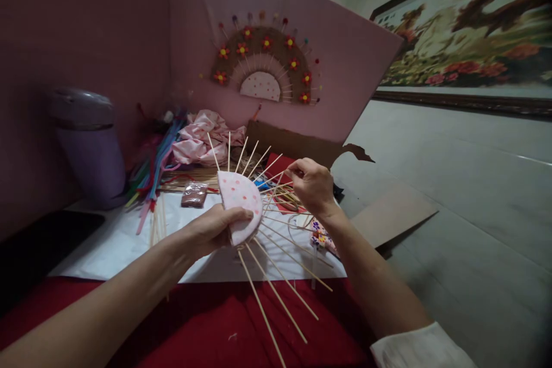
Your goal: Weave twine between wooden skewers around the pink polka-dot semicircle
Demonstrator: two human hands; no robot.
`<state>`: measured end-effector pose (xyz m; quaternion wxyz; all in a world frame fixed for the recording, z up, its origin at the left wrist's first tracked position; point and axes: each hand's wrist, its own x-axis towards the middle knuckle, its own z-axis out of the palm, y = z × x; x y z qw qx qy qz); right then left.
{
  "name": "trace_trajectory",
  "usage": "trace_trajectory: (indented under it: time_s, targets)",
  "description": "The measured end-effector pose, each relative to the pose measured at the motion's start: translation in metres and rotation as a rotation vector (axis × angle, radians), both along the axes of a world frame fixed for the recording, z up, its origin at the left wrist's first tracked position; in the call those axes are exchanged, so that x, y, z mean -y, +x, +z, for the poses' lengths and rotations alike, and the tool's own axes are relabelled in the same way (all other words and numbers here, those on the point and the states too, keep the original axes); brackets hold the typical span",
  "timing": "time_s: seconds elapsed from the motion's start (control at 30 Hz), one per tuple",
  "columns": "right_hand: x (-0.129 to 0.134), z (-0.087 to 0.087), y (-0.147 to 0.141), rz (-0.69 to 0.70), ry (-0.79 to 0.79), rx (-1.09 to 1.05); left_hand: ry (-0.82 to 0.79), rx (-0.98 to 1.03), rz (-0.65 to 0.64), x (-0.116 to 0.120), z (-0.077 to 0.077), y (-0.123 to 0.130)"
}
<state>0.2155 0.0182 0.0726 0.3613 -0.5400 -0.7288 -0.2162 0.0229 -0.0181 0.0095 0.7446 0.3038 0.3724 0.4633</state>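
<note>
My left hand [219,224] grips a half-round piece covered in pale pink dotted fabric [241,195], its thumb lying across the front. Thin wooden sticks [276,279] fan out from the piece's curved edge, several of them, some reaching down over the red cloth. To the right, my right hand [313,184] is raised with thumb and forefinger pinched at the tip of one stick [282,174]. Whether the fingers also hold something finer cannot be made out. Both hands are above the white sheet [172,270].
A purple lidded container [90,149] stands at left beside coloured pipe cleaners [166,149]. Crumpled pink fabric [202,138] and a small brown packet [194,194] lie behind. A finished-looking fan [261,63] is pinned to a pink board [345,69]. Cardboard [394,213] leans right.
</note>
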Motion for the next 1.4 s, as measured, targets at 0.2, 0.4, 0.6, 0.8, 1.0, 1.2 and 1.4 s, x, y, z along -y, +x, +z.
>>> trace_trajectory:
  time_s: [0.2, 0.4, 0.6, 0.8, 1.0, 1.2, 1.4]
  targets:
    - [0.002, 0.002, 0.001, -0.024, -0.004, 0.043, 0.059, -0.026, -0.134, -0.003, -0.003, -0.003]
    - [-0.005, 0.007, 0.011, 0.0, -0.103, 0.079, -0.007, -0.02, -0.084, -0.007, -0.002, -0.003]
    - [0.074, 0.016, 0.001, 0.072, 0.136, -0.136, 0.007, 0.049, 0.077, -0.005, -0.001, 0.003]
    - [0.151, -0.046, -0.038, 0.471, -0.137, -0.259, 0.059, 0.12, 0.192, -0.007, 0.006, 0.02]
    - [0.125, -0.074, -0.048, 0.355, -0.116, -0.161, -0.053, 0.275, 0.149, -0.005, 0.034, 0.039]
    - [0.112, -0.056, -0.048, 0.282, 0.031, -0.094, -0.047, 0.366, 0.157, -0.006, 0.058, 0.049]
    - [0.1, -0.053, -0.047, 0.238, 0.074, -0.05, -0.088, 0.407, 0.174, -0.009, 0.073, 0.053]
